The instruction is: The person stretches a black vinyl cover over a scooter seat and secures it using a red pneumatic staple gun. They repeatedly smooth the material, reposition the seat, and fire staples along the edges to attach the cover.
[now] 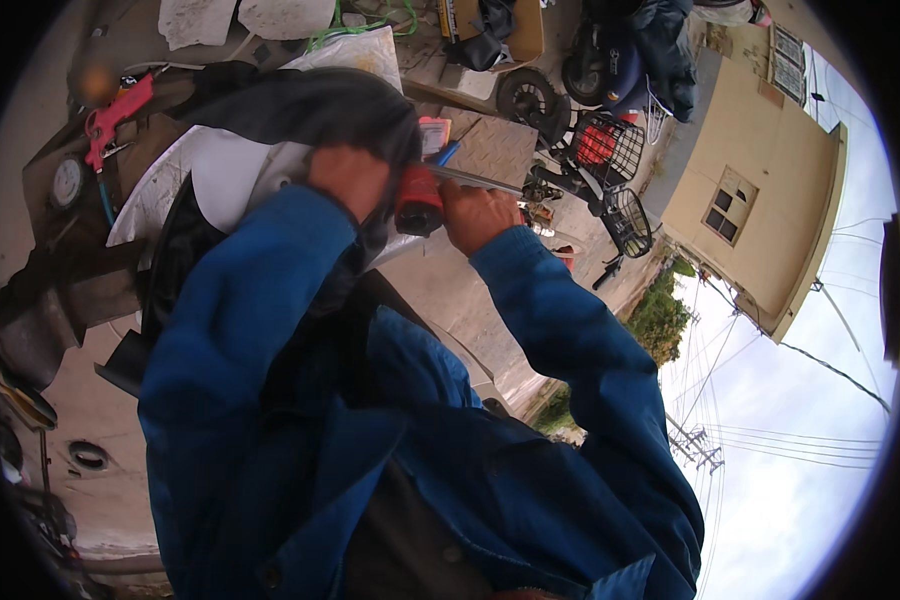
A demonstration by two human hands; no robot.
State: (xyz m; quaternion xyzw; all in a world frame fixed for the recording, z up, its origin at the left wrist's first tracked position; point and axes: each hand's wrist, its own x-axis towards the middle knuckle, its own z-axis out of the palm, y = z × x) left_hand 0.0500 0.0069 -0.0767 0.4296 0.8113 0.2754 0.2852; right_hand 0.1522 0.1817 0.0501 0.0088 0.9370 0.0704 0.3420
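My left hand [350, 182] lies against a black, curved, tyre-like piece [395, 115], blurred, with its fingers mostly hidden. Beside that piece, my right hand [478, 212] is closed, its fingers curled next to a short red cylinder [418, 203] with a dark, hollow-looking end. A flat silvery metal bar [485, 181] runs along the far side of the right hand. What this hand grips is hidden from me. A white curved panel [232, 170] sits to the left, beneath my left forearm.
At left are a pink-red air gun [115, 118] with a hose and a round gauge [68, 182]. A metal tread plate [490, 148] lies beyond my hands. Farther right stands a bicycle with a black wire basket [604, 147]. A cardboard box [525, 35] is at the top.
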